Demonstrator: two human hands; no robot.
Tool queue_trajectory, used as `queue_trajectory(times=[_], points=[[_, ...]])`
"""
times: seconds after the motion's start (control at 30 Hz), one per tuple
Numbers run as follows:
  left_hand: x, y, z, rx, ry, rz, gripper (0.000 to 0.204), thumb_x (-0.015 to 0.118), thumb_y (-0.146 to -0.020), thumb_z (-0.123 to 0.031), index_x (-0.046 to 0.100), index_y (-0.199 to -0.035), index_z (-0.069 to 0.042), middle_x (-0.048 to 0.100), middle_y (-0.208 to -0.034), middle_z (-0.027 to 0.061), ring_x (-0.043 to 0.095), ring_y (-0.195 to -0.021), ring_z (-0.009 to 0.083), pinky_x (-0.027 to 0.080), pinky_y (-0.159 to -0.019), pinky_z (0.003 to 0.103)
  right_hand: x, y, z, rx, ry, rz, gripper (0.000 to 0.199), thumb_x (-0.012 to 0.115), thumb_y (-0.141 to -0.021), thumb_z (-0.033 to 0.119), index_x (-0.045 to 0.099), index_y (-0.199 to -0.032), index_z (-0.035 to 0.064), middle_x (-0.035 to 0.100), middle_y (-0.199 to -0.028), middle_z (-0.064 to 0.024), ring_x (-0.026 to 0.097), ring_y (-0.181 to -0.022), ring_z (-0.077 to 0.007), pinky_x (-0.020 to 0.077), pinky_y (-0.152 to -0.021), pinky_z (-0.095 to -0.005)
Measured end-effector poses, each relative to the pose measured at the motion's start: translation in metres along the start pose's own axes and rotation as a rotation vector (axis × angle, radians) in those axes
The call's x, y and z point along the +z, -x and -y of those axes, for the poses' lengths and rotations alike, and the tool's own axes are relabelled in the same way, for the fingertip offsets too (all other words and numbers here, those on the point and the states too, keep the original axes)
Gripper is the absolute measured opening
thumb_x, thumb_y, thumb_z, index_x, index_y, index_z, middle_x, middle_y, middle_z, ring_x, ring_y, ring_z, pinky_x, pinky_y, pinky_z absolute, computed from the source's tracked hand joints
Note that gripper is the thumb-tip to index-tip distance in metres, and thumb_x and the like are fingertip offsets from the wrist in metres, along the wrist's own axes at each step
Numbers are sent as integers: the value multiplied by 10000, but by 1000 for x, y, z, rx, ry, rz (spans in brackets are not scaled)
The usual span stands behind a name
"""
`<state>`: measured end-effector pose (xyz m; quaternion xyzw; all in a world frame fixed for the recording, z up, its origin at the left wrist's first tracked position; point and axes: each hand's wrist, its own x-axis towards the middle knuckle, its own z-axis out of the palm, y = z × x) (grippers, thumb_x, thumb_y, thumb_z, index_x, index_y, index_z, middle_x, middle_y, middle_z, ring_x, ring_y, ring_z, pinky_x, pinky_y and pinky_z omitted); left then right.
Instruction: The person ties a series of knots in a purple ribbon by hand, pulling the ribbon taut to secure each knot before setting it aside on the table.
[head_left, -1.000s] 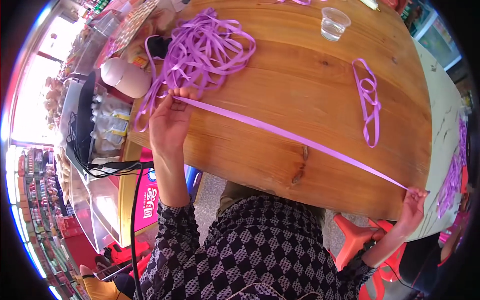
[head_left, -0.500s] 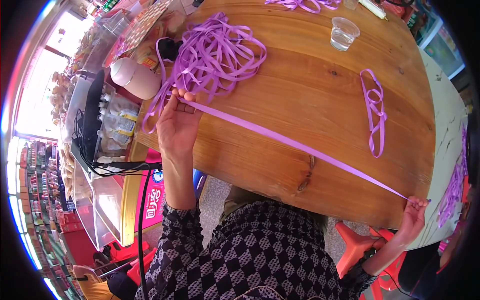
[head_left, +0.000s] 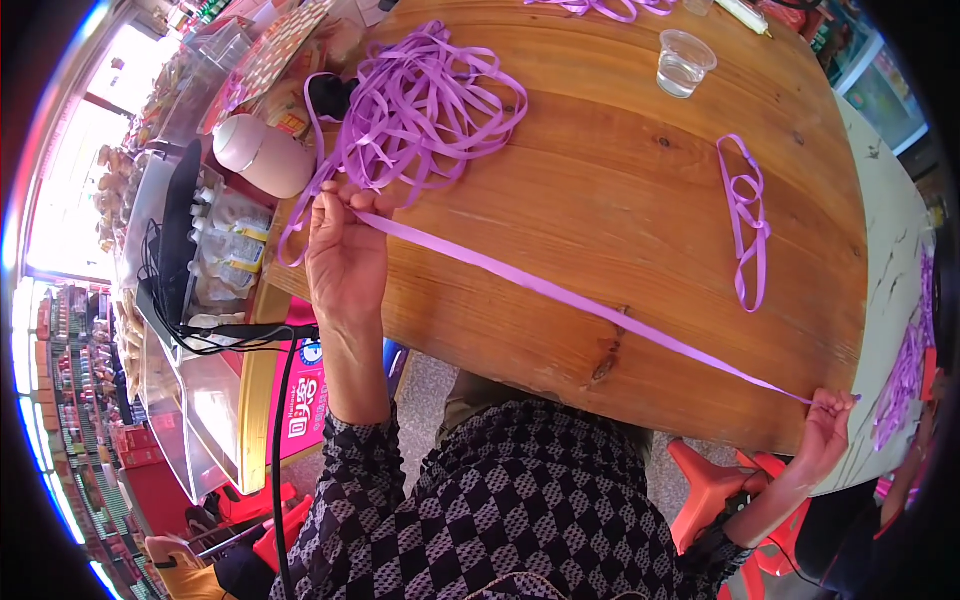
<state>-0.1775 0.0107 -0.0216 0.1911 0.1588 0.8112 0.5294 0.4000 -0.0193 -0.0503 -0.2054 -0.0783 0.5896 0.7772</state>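
Observation:
A flat purple ribbon (head_left: 550, 289) stretches across the near part of the wooden table, slightly bowed between my two hands. My left hand (head_left: 346, 245) pinches it at the table's left side, palm toward me. At the near right edge, my right hand (head_left: 825, 430) has its fingers closed on the other end, and a short tip sticks out past them. Beyond my left hand lies a loose heap of the same purple ribbon (head_left: 430, 110), with a strand running down beside that hand. A smaller looped piece of ribbon (head_left: 745, 225) rests at the right of the table.
A clear plastic cup (head_left: 684, 65) with liquid stands at the far right of the wooden table (head_left: 590, 170). A pale pink rounded object (head_left: 262, 157) and a black item (head_left: 331, 97) sit left of the heap. More purple ribbon (head_left: 908, 370) hangs at the white marbled surface. Red stools (head_left: 715, 490) stand below.
My left hand has shifted slightly left and its fingers have changed position on the ribbon. The ribbon sags a little more. My right hand stays nearly in place.

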Motion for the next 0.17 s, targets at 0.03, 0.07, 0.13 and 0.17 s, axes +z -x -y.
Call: queue_trajectory(times=[0.03,0.07,0.13,0.17], points=[[-1,0,-1,-3,-3,30,117,509,-882,-108,543,-979,-51,549,-905,56,507,-856,198,399,-881,377,-1,-1,1,2,-6,12,157,554,-767,-44,433,-845,19,409,-774,-50,388,-733,-165,330,-712,-311],[0,-1,-1,0,-4,31,117,509,-882,-108,543,-979,-51,549,-905,56,507,-856,198,399,-881,377,-2,-1,2,3,-8,14,157,554,-767,-44,433,-845,19,409,-774,-50,388,-733,-165,330,-712,-311],[3,0,0,59,-60,-72,123,512,-881,-115,549,-993,-80,565,-953,60,520,-921,203,370,-949,427,-3,0,5,-24,17,50,120,516,-797,-53,432,-861,5,414,-772,-68,397,-740,-162,335,-697,-310],[3,1,-1,63,-62,-73,123,512,-881,-115,549,-993,-80,565,-953,60,520,-921,203,370,-949,427,-3,0,6,-27,52,50,121,513,-802,-47,431,-871,10,410,-770,-68,395,-739,-161,335,-699,-316]])
